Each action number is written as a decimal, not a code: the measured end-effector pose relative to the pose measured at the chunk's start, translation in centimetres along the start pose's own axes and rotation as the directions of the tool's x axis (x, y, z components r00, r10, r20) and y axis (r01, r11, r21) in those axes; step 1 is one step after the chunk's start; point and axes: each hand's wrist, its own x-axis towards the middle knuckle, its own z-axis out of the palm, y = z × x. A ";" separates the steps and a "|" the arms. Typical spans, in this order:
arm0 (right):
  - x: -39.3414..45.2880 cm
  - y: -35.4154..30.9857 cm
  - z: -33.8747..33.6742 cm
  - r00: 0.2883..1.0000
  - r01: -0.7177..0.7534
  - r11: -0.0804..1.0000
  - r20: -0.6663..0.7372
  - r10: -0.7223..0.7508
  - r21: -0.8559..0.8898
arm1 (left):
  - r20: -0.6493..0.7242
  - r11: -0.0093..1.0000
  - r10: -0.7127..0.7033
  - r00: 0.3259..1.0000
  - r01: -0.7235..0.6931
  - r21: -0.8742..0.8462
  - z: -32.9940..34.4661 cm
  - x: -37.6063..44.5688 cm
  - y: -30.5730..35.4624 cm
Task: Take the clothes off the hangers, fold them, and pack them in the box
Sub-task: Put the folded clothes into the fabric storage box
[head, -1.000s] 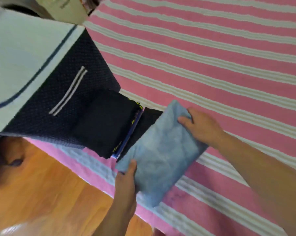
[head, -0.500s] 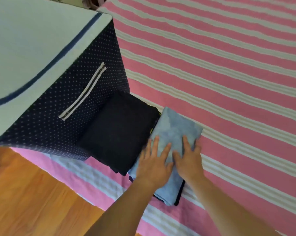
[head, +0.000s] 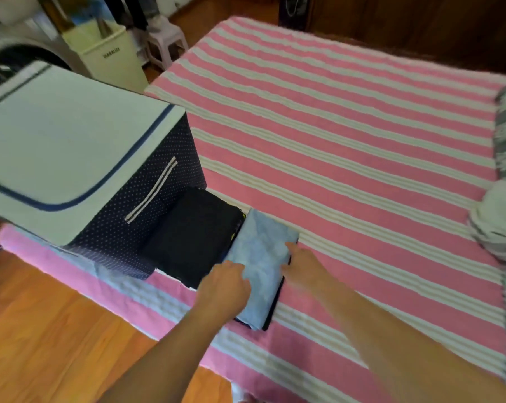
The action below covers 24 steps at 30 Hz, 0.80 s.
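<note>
Underneath: pink-striped bedsheet (head: 347,135) w/ wood floor (head: 42,344).

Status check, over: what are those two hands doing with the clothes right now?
Left hand and right hand on folded blue garment. Black stack beside closed box. Nothing packed visibly.

Soft, even indoor light, no glare; motion blur smears both forearms and frame edges; wide-angle bowing at the borders
</note>
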 end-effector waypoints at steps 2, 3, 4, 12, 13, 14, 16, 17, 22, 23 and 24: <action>-4.3 -3.2 -2.5 0.999 0.024 1.000 -0.027 -0.024 0.006 | -0.041 0.987 -0.062 0.997 0.055 -0.154 -5.3 -3.0 -1.0; -6.1 -5.0 -3.4 0.998 0.038 0.999 -0.043 -0.038 0.004 | -0.063 0.968 -0.095 0.993 0.078 -0.237 -8.0 -4.2 -2.1; -7.7 -6.7 -4.1 0.996 0.063 0.998 -0.064 -0.063 -0.004 | -0.086 0.941 -0.122 0.989 0.087 -0.328 -10.4 -5.4 -3.3; -12.4 -21.9 -2.4 0.976 0.209 0.967 -0.090 -0.197 0.146 | -0.088 0.799 -0.168 0.982 0.083 -0.596 -22.9 -12.7 -19.3; -12.0 -24.1 -1.6 0.974 0.219 0.968 -0.090 -0.209 0.125 | -0.082 0.805 -0.165 0.983 0.087 -0.587 -24.0 -12.8 -22.0; -11.5 -26.6 -0.8 0.971 0.226 0.970 -0.099 -0.217 0.094 | -0.080 0.811 -0.174 0.982 0.097 -0.578 -25.0 -12.6 -25.0; -10.4 -31.4 1.3 0.971 0.215 0.975 -0.116 -0.208 0.049 | -0.091 0.837 -0.179 0.980 0.103 -0.537 -26.9 -11.8 -30.3; -10.1 -33.7 2.6 0.970 0.208 0.978 -0.135 -0.202 0.029 | -0.092 0.852 -0.166 0.982 0.096 -0.515 -27.6 -11.3 -32.6; -8.5 -42.8 8.4 0.970 0.175 0.984 -0.176 -0.169 0.019 | -0.085 0.917 -0.113 0.990 0.071 -0.393 -31.5 -7.9 -40.6; -8.4 -44.1 9.3 0.970 0.167 0.986 -0.182 -0.163 0.011 | -0.110 0.929 -0.119 0.987 0.072 -0.363 -32.3 -7.0 -41.6; -7.9 -45.3 10.1 0.970 0.166 0.986 -0.182 -0.164 -0.003 | -0.140 0.937 -0.126 0.982 0.072 -0.342 -32.9 -5.8 -42.6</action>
